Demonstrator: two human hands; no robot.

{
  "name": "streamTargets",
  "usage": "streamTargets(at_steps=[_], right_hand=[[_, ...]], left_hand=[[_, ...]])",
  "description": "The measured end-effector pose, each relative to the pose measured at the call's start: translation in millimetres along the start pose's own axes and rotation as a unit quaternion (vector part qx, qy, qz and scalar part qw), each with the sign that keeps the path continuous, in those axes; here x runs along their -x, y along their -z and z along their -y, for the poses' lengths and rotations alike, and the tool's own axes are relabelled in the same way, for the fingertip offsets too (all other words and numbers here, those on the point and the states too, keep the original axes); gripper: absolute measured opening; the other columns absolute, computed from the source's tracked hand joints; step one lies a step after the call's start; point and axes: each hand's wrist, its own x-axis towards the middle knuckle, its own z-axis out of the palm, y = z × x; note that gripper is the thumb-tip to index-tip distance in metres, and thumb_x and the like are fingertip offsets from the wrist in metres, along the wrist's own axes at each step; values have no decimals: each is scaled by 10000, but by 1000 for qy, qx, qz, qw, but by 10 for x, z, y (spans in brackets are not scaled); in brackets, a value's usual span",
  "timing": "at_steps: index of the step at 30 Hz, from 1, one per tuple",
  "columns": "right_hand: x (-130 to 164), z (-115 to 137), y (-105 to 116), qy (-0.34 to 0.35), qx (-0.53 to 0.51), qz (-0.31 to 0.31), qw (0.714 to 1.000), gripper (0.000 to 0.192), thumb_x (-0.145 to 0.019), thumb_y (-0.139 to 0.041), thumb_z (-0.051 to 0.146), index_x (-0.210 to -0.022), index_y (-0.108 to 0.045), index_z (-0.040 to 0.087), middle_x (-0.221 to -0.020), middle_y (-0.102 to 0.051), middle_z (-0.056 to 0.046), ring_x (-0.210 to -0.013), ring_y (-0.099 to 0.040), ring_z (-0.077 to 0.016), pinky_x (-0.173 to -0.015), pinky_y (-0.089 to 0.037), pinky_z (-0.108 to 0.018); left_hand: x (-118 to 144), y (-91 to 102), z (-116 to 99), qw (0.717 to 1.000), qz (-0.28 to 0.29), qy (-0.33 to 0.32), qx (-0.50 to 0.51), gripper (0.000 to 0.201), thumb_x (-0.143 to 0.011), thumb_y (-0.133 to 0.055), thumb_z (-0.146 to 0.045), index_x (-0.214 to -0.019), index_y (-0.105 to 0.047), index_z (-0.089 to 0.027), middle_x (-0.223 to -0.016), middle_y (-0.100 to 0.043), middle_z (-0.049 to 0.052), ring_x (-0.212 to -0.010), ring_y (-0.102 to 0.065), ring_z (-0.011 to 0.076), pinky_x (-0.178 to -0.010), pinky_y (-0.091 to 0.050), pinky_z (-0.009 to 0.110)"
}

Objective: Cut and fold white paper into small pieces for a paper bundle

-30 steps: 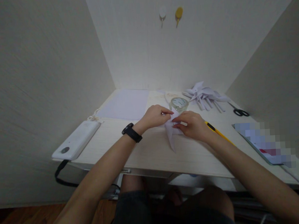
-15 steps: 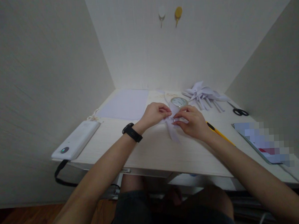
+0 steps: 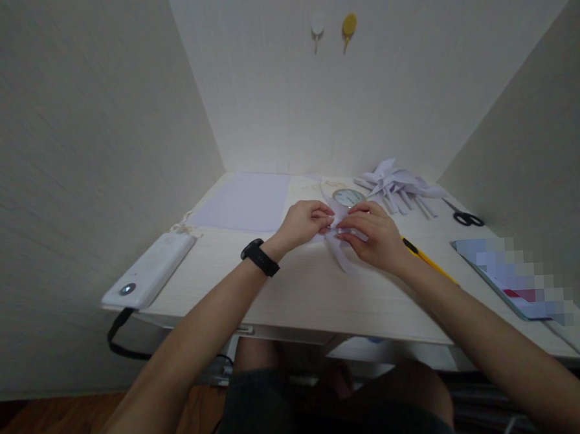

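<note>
Nearest: the person's lap in dark shorts (image 3: 300, 411), below the table (image 3: 294, 301) edge; both bare forearms reach forward over it.

Left forearm: black wristband (image 3: 259, 257) at the wrist.

Left hand (image 3: 304, 223): curled, fingertips pinching the folded white paper piece (image 3: 339, 250) at its upper end.

Right hand (image 3: 375, 237): curled, fingertips gripping the same paper from the opposite side, just beside the left hand's fingertips.

Folded white paper piece: held between both hands near the middle of the table, its narrow pointed end hanging down toward the tabletop; whether that tip touches the surface cannot be told.

Left edge of table: white power bank (image 3: 149, 270) with a round button, a black cable (image 3: 124, 339) dropping from its near end.

Right of the right hand: yellow utility knife (image 3: 426, 258), partly hidden by the wrist. Further right: a tablet (image 3: 514, 276), its screen blurred.

Just behind the hands: roll of clear tape (image 3: 348, 196).

Far left of table: flat sheet of white paper (image 3: 243, 202).

Far right: pile of folded white paper shapes (image 3: 395, 184); beside it, black-handled scissors (image 3: 465, 216).

Back wall: a white hook (image 3: 317, 26) and a yellow hook (image 3: 348, 26), side by side.
</note>
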Motion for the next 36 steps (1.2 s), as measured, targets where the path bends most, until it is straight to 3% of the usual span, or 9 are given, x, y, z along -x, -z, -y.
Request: streamTargets(at_steps=[8, 20, 29, 36], right_hand=[[-3, 29, 27, -71, 0, -7, 997, 107, -815, -684, 237, -921, -682, 222, -931, -655, -92, -958, -604, -276, -849, -498, -436], [6, 25, 23, -62, 11, -13, 998, 95, -825, -696, 273, -898, -663, 221, -896, -665, -83, -924, -613, -269, -810, -501, -413], [-7, 41, 4, -111, 13, -34, 993, 157, -787, -748, 350, -866, -668, 241, -872, -680, -74, -912, -602, -283, -819, -486, -443], [-43, 50, 22, -140, 40, -67, 987, 215, -750, -782, 396, -863, -677, 245, -860, -691, -76, -923, -601, -298, -843, -487, -471]], left_hand=[[35, -14, -60, 1000, 10, -5, -21, 123, -800, -643, -58, -890, -714, -105, -722, -714, 37, -590, -662, 96, -571, -540, 196], [59, 14, -113, 986, -7, -52, -159, 143, -786, -658, -115, -886, -758, -138, -805, -751, 46, -717, -677, 132, -657, -519, 225], [60, -21, -100, 985, -8, -66, -158, 182, -792, -625, -157, -920, -751, -135, -787, -749, 50, -717, -678, 142, -660, -520, 242], [108, -64, -136, 992, -33, -75, -96, 179, -809, -654, -204, -960, -720, -135, -846, -758, 58, -787, -701, 152, -709, -531, 248]])
